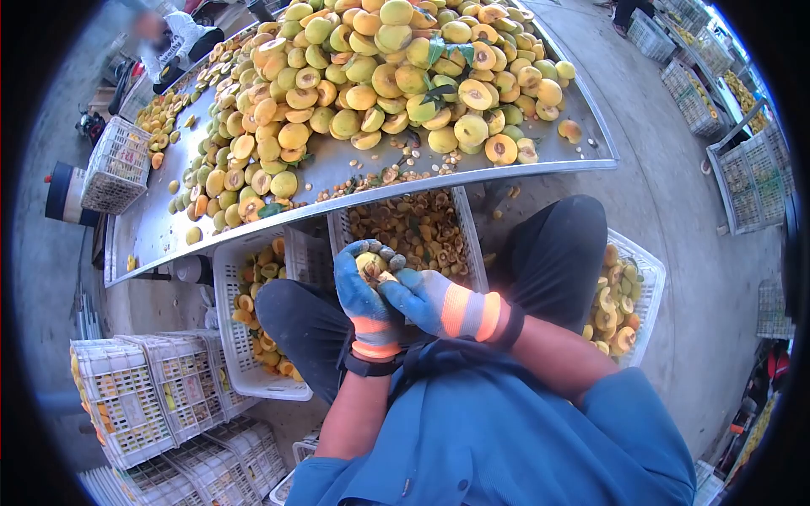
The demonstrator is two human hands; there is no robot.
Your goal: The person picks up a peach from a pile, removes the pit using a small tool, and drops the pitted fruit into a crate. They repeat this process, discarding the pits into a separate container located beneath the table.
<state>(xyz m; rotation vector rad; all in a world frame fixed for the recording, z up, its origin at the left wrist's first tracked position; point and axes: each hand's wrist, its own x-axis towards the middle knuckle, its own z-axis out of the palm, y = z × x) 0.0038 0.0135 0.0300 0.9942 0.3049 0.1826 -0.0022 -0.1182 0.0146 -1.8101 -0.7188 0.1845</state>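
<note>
Both my hands wear blue and grey gloves with orange cuffs, and they meet above my lap. My left hand (364, 291) is cupped around a yellow-green fruit (371, 267), its fingers curled over the far side. Against the near right side of the fruit, my right hand (422, 295) is closed, its fingertips touching a small pale piece (386, 277); whether that is a pit or a tool I cannot make out. Just beyond my hands, a crate (474, 240) holds fruit pieces and pits.
A metal table (540, 164) bears a heap of whole and halved fruit (363, 84). White crates of fruit stand left (224, 337) and right (654, 291) of my legs. Stacked crates (126, 405) are at lower left. Another person (181, 42) sits at upper left.
</note>
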